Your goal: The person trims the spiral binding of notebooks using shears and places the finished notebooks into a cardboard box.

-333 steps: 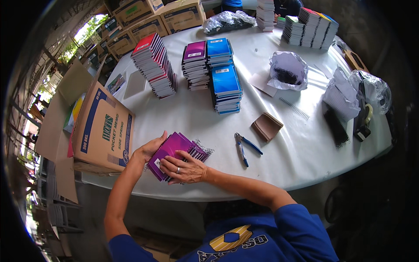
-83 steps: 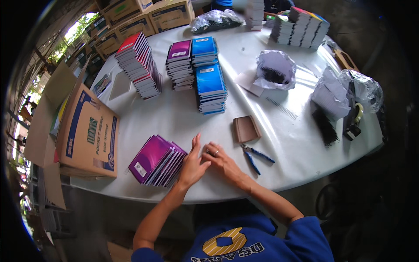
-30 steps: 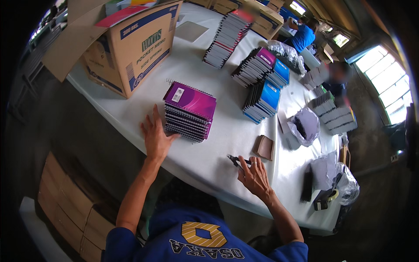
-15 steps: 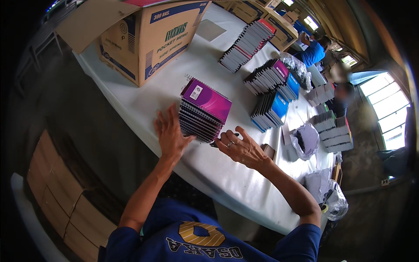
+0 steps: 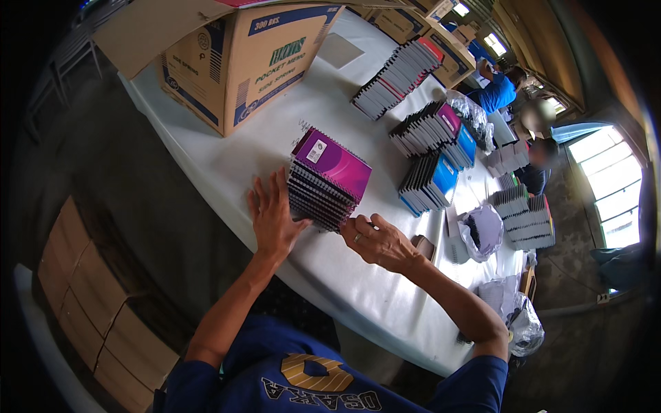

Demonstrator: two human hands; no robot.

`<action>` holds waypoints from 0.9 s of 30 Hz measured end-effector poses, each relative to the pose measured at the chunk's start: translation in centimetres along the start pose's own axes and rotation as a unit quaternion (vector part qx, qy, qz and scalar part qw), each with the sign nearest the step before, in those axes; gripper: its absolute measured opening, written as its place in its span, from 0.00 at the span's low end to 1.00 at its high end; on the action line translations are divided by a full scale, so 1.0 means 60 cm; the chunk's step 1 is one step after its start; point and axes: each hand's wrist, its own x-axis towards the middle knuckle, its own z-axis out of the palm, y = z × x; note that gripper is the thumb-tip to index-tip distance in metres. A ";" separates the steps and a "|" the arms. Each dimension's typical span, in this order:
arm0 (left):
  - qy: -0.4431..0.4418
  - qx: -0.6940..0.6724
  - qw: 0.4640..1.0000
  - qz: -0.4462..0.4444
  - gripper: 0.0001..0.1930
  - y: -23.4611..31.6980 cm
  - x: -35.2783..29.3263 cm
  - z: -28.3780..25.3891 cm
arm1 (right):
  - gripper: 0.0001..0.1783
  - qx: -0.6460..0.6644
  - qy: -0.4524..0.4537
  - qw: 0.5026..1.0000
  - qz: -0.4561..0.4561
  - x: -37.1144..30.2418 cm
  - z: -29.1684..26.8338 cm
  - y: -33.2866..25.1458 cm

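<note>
A stack of spiral-bound notebooks stands near the table's front edge, a purple cover with a white label on top and dark coils facing me. My left hand is open, its fingers spread against the stack's left side and the thumb at its lower front. At the lower right corner of the stack, my right hand is closed, with thumb and fingertips at the spiral edges. A small dark piece shows between its fingers, too little to name. Loose bits of wire coil lie just behind the stack.
A large open carton stands back left. Several notebook stacks, black-and-blue, purple and red, fill the right side. Plastic bags lie beyond them. Co-workers sit at the far right. Brown cartons lie low left.
My right hand has closed its fingers and come in against the stack's lower right corner. My left hand keeps its place on the stack. The whole view has shifted slightly.
</note>
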 end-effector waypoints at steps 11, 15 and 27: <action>-0.002 -0.015 1.000 -0.016 0.62 -0.006 -0.003 -0.001 | 0.15 0.041 -0.148 0.979 0.132 0.043 -0.060 -0.023; 0.031 -0.026 0.999 -0.005 0.63 0.007 -0.009 0.003 | 0.18 0.063 -0.078 0.987 0.123 0.012 -0.062 0.026; 0.047 0.005 0.999 0.005 0.65 0.005 -0.007 0.017 | 0.13 0.054 0.004 0.998 0.027 0.006 -0.017 0.006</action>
